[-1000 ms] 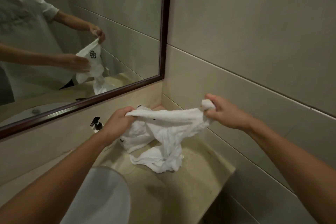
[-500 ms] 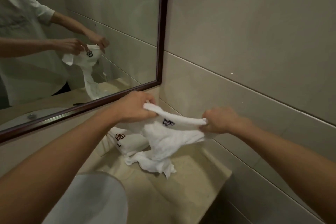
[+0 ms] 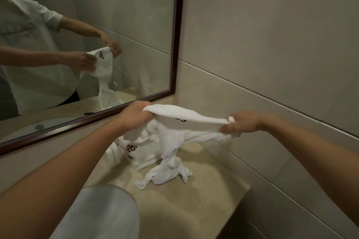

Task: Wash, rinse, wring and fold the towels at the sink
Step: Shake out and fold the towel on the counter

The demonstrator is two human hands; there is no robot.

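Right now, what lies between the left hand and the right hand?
In the head view, only the white towel's top edge, stretched from left hand to right hand; its lower end trails on the counter.

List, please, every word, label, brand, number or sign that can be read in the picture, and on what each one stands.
No text can be read.
Folded towel: a reddish-brown embroidered emblem and a small dark mark below it, no legible letters.
Held towel: a dark emblem, mostly hidden by a fold.
Mirror: the held towel's emblem reflected, and blurred print on the person's shirt, unreadable.
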